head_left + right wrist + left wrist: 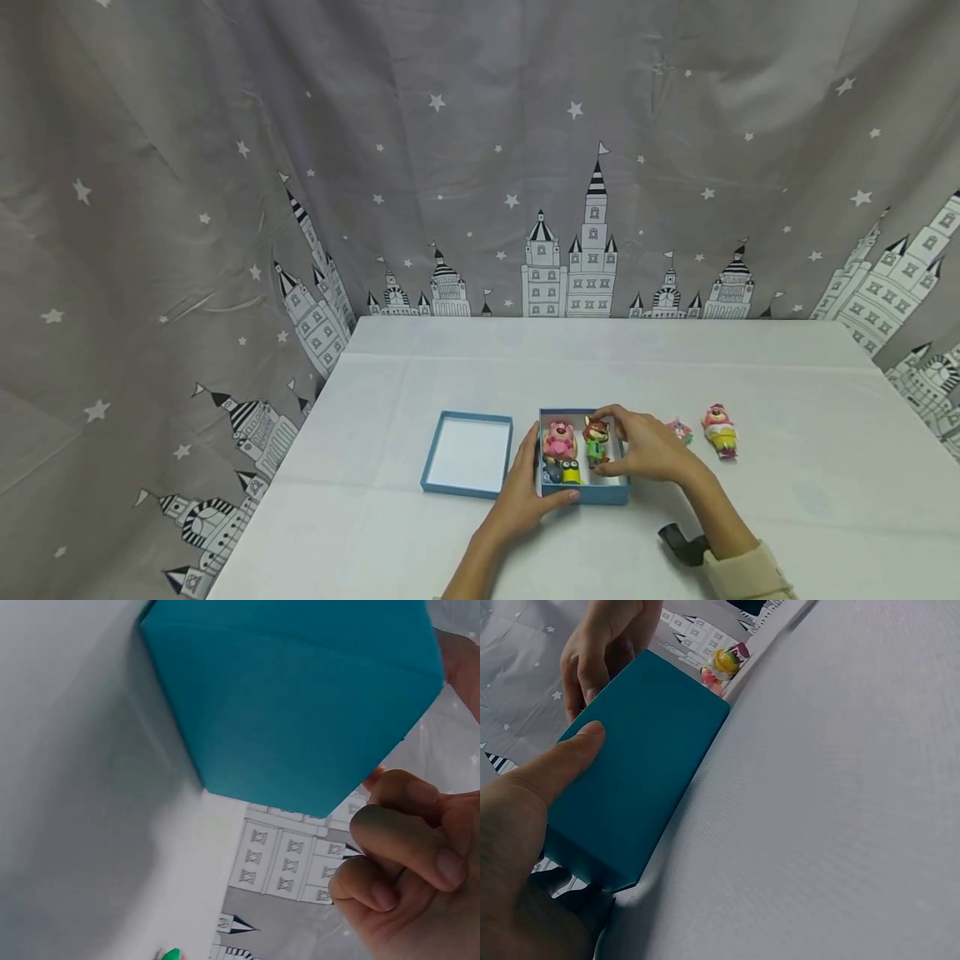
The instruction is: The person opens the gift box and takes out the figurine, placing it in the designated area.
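Observation:
A blue box [592, 495] stands uncovered on the table, with a pink bear figurine [559, 442], a yellow one-piece goggled figurine [572, 472] and a small grey figurine [552, 472] in its left half. My left hand [522, 487] grips the box at its near left corner, the thumb [581, 754] on the front wall and the other fingers along the left side. Over the box's right half, my right hand [645, 446] holds a fox figurine [597, 442] in a green shirt, thumb below and fingers above it. The box wall hides that figurine in the right wrist view.
Left of the box lies a blue-rimmed lid [468, 454], white inside. To the right are a small pink and green figurine [681, 431] and a pink figurine in yellow [721, 432]. A grey curtain [480, 167] with printed castles hangs behind the white table [360, 517].

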